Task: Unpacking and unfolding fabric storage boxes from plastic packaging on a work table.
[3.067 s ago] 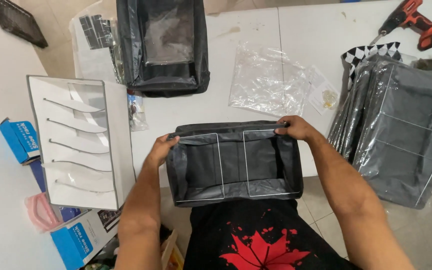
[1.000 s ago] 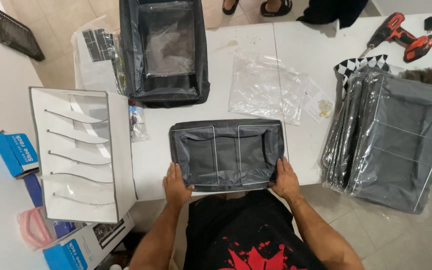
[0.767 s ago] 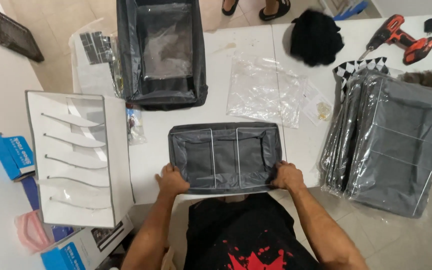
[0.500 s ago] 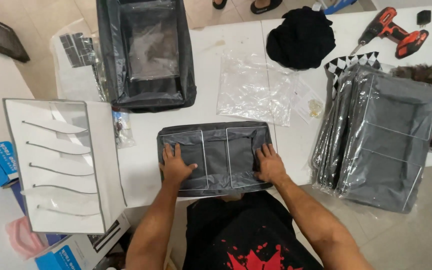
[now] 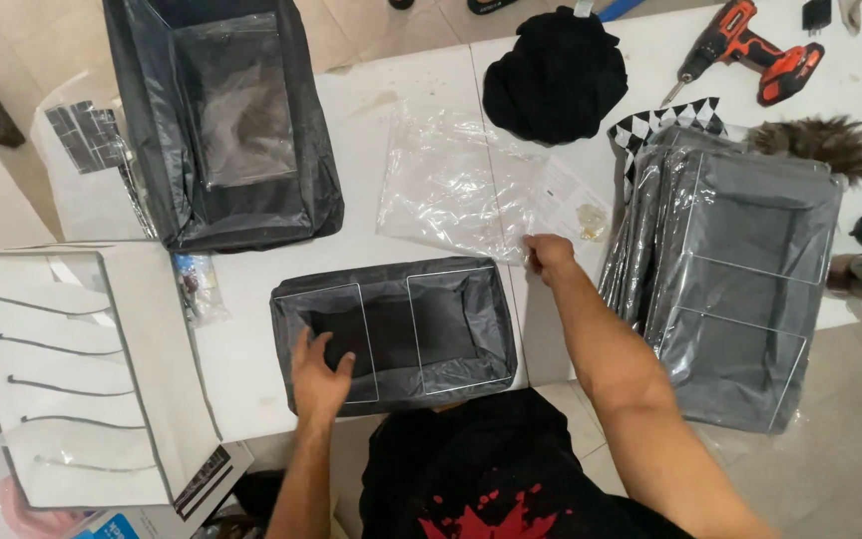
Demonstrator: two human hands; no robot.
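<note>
A white worktop point(image 5: 281, 329) holds a small dark gray fabric box point(image 5: 394, 331), near its front edge. The left hand point(image 5: 318, 367) rests flat inside the box, fingers spread and holding nothing. The right hand point(image 5: 549, 256) reaches to a clear plastic bag point(image 5: 461, 185) and pinches its edge. Folded gray boxes point(image 5: 740, 269) lie to the right.

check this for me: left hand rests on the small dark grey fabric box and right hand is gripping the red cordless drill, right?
Not quite. The left hand does rest on the small dark grey fabric box, but the head view shows the right hand at the clear plastic bag; the red cordless drill lies untouched.
</note>
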